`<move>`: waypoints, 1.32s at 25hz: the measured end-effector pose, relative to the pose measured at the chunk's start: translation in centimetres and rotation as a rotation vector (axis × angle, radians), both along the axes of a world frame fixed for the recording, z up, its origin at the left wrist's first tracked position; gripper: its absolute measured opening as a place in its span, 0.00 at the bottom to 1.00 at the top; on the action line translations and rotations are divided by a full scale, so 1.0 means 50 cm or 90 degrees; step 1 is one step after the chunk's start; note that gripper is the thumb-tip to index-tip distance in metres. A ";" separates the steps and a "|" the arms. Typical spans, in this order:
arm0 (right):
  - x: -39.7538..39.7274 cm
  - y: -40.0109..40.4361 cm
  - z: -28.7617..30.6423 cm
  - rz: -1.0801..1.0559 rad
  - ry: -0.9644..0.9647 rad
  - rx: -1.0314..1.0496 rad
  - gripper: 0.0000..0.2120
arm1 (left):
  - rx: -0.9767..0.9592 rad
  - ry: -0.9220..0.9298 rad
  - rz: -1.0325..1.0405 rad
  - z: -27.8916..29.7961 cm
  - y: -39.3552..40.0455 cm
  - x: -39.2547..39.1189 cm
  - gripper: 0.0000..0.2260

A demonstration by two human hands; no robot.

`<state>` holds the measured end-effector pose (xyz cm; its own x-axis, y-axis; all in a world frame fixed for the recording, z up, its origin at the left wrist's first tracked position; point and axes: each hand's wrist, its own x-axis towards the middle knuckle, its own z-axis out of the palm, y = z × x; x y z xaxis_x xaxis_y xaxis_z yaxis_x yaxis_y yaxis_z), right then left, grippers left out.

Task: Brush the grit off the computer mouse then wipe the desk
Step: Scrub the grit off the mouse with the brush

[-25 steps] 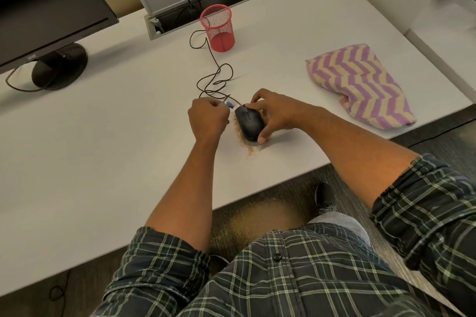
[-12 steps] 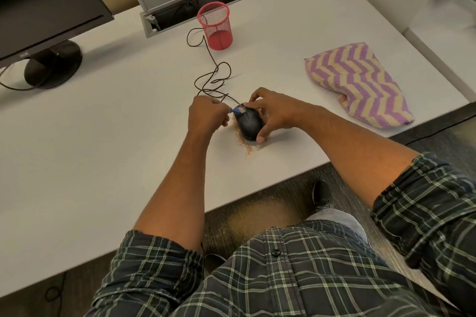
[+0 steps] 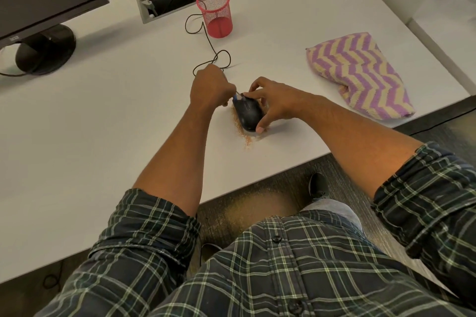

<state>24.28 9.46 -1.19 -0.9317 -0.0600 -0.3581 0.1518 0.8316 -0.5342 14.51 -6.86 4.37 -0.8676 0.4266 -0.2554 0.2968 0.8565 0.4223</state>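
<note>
Brushing step under way; wiping not yet begun.

The computer mouse (image 3: 248, 116) is sitting on the white bench (image 3: 103, 116) close to its near edge, cord (image 3: 206, 33) trailing back past a red mesh cup (image 3: 215, 11) into the cable hatch. The right hand (image 3: 273, 103) is holding the mouse, fingers curled over the far side, thumb pressing the near end. The left hand (image 3: 210, 87) is closed on a small brush (image 3: 238, 96), only its blue and pale tip showing, and that tip is touching the front of the mouse by the buttons.

Grit (image 3: 246, 140) is lying on the bench along the left side of the mouse and fanning toward the edge; more appears on the floor below.

Judgement: short strokes from front to tail, all going one way, are working best here, with the right hand tilting the mouse so grains are falling clear of the wheel slot. Keep the pile together for the striped cloth (image 3: 360, 74), waiting well to the right.
</note>
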 end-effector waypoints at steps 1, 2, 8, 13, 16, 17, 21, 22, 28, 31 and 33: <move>0.000 -0.001 0.002 0.001 0.001 0.000 0.51 | -0.007 0.012 -0.009 0.002 0.006 0.003 0.07; 0.000 -0.001 0.003 0.003 0.002 0.002 0.51 | -0.013 0.020 -0.019 0.003 0.012 0.006 0.08; -0.001 -0.001 -0.003 -0.006 -0.003 0.005 0.51 | -0.055 0.018 -0.053 0.015 0.026 -0.003 0.09; -0.001 0.001 -0.006 -0.007 0.003 0.001 0.52 | -0.055 0.050 -0.071 0.018 0.037 0.007 0.11; -0.001 0.001 -0.007 -0.007 0.001 0.005 0.51 | -0.082 0.040 -0.085 0.018 0.035 0.005 0.09; -0.002 0.001 -0.007 -0.008 -0.002 0.005 0.51 | -0.091 0.033 -0.085 0.022 0.033 0.002 0.07; -0.004 0.000 -0.006 -0.004 -0.005 0.008 0.51 | -0.052 0.036 -0.036 0.024 0.025 -0.009 0.04; -0.003 0.001 -0.006 -0.004 -0.002 0.008 0.51 | -0.037 0.030 -0.033 0.022 0.025 -0.005 0.05; -0.002 0.003 -0.008 -0.008 0.000 0.003 0.52 | -0.035 0.108 -0.010 -0.001 0.020 0.022 0.05; -0.002 0.004 -0.010 -0.005 0.007 -0.001 0.53 | 0.035 0.014 0.023 -0.002 0.010 0.024 0.05; -0.001 0.004 -0.011 -0.010 0.005 -0.006 0.53 | 0.022 -0.008 0.052 -0.003 -0.006 0.026 0.05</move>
<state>24.25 9.68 -1.74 -0.9355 -0.0482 -0.3501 0.1608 0.8242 -0.5430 15.81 -7.16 4.21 -0.8969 0.3628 -0.2529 0.2206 0.8627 0.4551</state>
